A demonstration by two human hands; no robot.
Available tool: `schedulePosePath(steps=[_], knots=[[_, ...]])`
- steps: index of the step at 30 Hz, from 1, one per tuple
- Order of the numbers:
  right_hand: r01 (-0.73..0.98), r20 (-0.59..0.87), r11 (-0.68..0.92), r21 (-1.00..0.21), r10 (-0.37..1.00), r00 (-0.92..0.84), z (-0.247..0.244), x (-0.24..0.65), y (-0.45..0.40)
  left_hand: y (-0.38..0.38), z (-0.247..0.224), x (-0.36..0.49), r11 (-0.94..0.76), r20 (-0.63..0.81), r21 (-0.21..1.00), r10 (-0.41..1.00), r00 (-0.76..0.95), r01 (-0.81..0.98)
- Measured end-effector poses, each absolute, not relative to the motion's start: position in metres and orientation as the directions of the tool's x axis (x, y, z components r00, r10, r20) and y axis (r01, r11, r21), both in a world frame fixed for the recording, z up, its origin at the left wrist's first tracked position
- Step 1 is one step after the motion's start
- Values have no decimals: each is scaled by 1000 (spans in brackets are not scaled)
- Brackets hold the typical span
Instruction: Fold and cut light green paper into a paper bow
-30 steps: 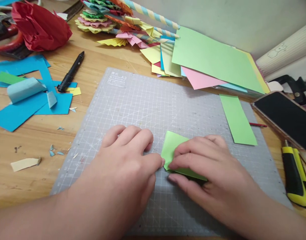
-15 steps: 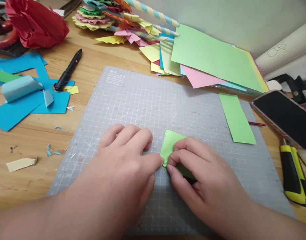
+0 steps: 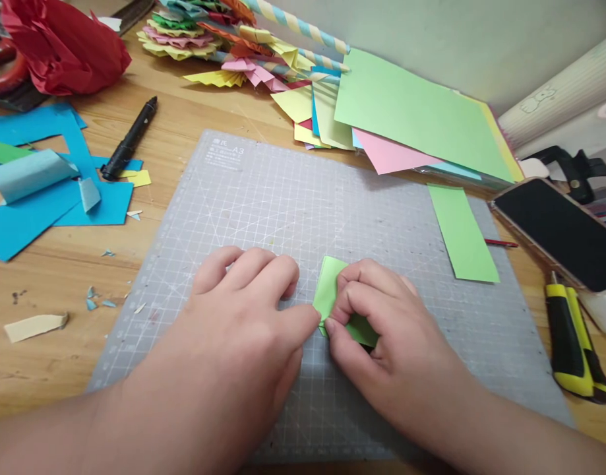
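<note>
A folded piece of light green paper (image 3: 327,284) lies on the grey cutting mat (image 3: 283,191), partly covered by my right hand. My right hand (image 3: 386,330) pinches its lower left part between thumb and index finger. My left hand (image 3: 248,330) rests on the mat to the left, fingers curled, with its index fingertip at the paper's lower left corner; its thumb is mostly hidden beneath the hand. To the right on the mat lies a flat green paper strip (image 3: 463,234).
Blue paper pieces (image 3: 30,224), a black pen (image 3: 130,138) and red crumpled paper (image 3: 62,49) are at the left. Green sheets (image 3: 421,119) lie at the back. A phone (image 3: 560,231) and a yellow-black cutter (image 3: 570,343) sit at the right.
The whole view has shifted slightly, so things appear a little further left. My right hand's fingers have bent more and cover more of the folded green paper.
</note>
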State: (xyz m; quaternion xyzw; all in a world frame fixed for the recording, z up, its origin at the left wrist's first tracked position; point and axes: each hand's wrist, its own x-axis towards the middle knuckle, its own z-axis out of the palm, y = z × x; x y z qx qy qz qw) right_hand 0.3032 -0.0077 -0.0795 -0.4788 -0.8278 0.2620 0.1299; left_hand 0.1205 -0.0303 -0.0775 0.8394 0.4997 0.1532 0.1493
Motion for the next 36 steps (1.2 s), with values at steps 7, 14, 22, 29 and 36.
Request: schedulePosePath(steps=[7,14,22,29,36], knots=[[724,-47,439,-532,838,-543,-82,302,-7,-30,-77,122,-464,123,384,883,454,798],[708,-75,430,-561,825,-561,-82,303,-6,-38,-79,122,-539,252,325,842,478,777],[673,-94,431,-601,799,-595,-79,312,-7,-43,-84,122,-623,206,186,781,590,760],[701,-80,456,-549,806,-586,-75,320,-7,-41,-81,121,-604,194,172,796,574,778],[733,-147,414,-540,811,-566,-74,316,-1,-43,-87,120,-587,283,256,805,522,768]])
